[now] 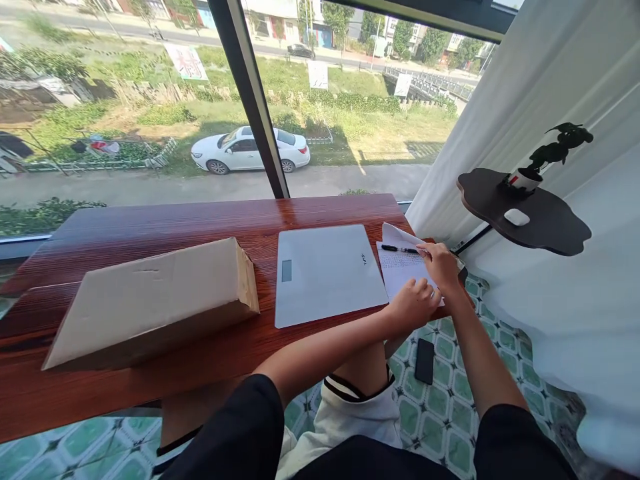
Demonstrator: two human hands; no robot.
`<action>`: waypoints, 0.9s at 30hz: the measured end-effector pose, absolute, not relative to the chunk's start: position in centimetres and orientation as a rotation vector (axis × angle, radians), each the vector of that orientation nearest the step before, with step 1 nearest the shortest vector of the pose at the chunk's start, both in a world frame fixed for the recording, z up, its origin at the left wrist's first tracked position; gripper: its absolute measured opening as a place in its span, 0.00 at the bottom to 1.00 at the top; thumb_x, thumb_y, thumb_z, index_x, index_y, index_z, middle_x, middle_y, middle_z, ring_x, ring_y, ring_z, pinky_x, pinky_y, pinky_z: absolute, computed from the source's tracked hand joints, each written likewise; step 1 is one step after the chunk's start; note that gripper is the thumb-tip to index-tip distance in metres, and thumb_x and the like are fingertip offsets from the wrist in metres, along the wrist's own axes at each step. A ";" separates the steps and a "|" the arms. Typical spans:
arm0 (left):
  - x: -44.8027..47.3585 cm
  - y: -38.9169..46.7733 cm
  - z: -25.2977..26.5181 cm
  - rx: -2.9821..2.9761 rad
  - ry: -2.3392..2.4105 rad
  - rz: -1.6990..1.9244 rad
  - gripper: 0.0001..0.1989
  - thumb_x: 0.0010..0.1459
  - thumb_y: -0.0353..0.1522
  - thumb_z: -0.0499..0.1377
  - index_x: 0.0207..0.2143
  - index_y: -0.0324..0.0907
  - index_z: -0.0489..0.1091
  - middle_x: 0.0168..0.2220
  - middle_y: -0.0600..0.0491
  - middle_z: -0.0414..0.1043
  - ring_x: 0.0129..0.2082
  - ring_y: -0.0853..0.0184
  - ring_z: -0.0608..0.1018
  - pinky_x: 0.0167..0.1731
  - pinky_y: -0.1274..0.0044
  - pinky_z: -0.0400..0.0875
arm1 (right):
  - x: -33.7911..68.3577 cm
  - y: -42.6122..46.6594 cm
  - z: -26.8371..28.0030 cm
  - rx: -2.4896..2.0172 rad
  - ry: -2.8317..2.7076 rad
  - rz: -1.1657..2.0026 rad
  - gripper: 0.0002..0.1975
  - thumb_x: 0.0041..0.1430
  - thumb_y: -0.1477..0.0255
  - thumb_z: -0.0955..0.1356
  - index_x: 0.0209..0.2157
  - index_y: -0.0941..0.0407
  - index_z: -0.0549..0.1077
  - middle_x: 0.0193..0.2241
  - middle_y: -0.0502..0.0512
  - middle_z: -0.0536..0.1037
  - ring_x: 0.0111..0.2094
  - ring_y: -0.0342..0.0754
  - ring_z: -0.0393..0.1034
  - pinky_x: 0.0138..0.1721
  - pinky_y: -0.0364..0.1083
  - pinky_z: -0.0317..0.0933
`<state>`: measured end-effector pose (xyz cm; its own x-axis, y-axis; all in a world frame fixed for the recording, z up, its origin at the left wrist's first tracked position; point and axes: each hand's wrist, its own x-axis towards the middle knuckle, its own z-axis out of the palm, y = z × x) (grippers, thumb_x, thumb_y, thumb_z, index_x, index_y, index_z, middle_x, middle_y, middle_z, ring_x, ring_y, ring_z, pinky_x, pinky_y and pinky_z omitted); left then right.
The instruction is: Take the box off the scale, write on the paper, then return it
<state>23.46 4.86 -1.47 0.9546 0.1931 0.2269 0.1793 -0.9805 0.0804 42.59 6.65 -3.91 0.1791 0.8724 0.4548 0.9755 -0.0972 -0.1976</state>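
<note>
A notebook (pixel 400 267) with handwriting on its page lies at the right end of the table, its upper sheet tilted up. Across it is a black pen (pixel 399 249). My right hand (pixel 443 267) has its fingers closed at the pen's right end, over the notebook's right side. My left hand (pixel 414 303) lies at the notebook's lower edge with the fingers curled; what is under them, if anything, is hidden. Just left of the notebook is a flat grey-white scale (pixel 325 280) with a small display.
A long cardboard box (pixel 165 293) occupies the left part of the dark red wooden table (pixel 200 367). A black phone (pixel 425 361) lies on the tiled floor. At right, a small dark side table (pixel 550 223) bears a potted plant (pixel 526 179) and a white mouse (pixel 517 217).
</note>
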 end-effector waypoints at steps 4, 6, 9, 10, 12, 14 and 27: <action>24.2 4.8 -2.2 2.975 0.446 0.320 0.11 0.66 0.29 0.46 0.42 0.35 0.67 0.38 0.43 0.71 0.42 0.58 0.74 0.28 0.71 0.60 | 43.0 6.9 -4.6 -2.067 -1.830 -0.322 0.14 0.70 0.70 0.65 0.50 0.55 0.79 0.46 0.56 0.81 0.47 0.55 0.70 0.49 0.51 0.61; 24.3 4.6 -2.6 2.955 0.505 0.304 0.12 0.67 0.29 0.45 0.44 0.35 0.66 0.39 0.43 0.71 0.41 0.58 0.74 0.25 0.73 0.58 | 43.0 7.0 -4.9 -2.077 -1.841 -0.337 0.14 0.70 0.70 0.64 0.52 0.56 0.79 0.47 0.56 0.80 0.47 0.55 0.69 0.50 0.52 0.60; 24.4 4.5 -3.3 2.945 0.536 0.288 0.14 0.68 0.29 0.44 0.46 0.35 0.66 0.42 0.43 0.70 0.39 0.60 0.74 0.23 0.74 0.56 | 43.1 7.0 -5.4 -2.103 -1.820 -0.381 0.16 0.70 0.70 0.65 0.55 0.56 0.77 0.47 0.57 0.80 0.47 0.54 0.68 0.49 0.53 0.60; 24.4 4.4 -3.5 2.946 0.530 0.284 0.14 0.68 0.29 0.43 0.47 0.35 0.66 0.43 0.43 0.70 0.39 0.60 0.74 0.23 0.74 0.56 | 43.1 6.9 -5.5 -2.116 -1.814 -0.399 0.17 0.69 0.70 0.65 0.56 0.55 0.77 0.46 0.57 0.79 0.46 0.54 0.67 0.49 0.53 0.60; 24.6 4.4 -3.8 2.953 0.500 0.281 0.15 0.68 0.29 0.43 0.48 0.35 0.67 0.44 0.43 0.69 0.38 0.61 0.74 0.23 0.75 0.57 | 42.9 6.8 -5.5 -2.143 -1.813 -0.424 0.17 0.69 0.69 0.66 0.56 0.54 0.77 0.43 0.58 0.79 0.45 0.55 0.66 0.47 0.54 0.59; 24.8 4.5 -4.1 2.961 0.461 0.282 0.16 0.68 0.29 0.43 0.48 0.34 0.67 0.45 0.42 0.69 0.37 0.62 0.74 0.23 0.75 0.58 | 42.7 6.8 -5.4 -2.167 -1.819 -0.427 0.15 0.69 0.68 0.66 0.52 0.53 0.79 0.42 0.57 0.78 0.45 0.55 0.65 0.46 0.54 0.57; 24.4 4.3 -4.6 3.061 0.482 0.233 0.26 0.68 0.34 0.44 0.63 0.30 0.61 0.67 0.27 0.58 0.40 0.59 0.76 0.26 0.74 0.67 | 42.2 6.4 -5.1 -2.150 -1.752 -0.458 0.11 0.71 0.73 0.63 0.47 0.55 0.77 0.42 0.56 0.79 0.46 0.55 0.67 0.46 0.54 0.51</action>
<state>24.39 4.28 -4.62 0.9408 0.3077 0.1421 0.3027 -0.9514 0.0566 42.20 6.43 -5.15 0.1924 0.8748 0.4447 0.9805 -0.1899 -0.0506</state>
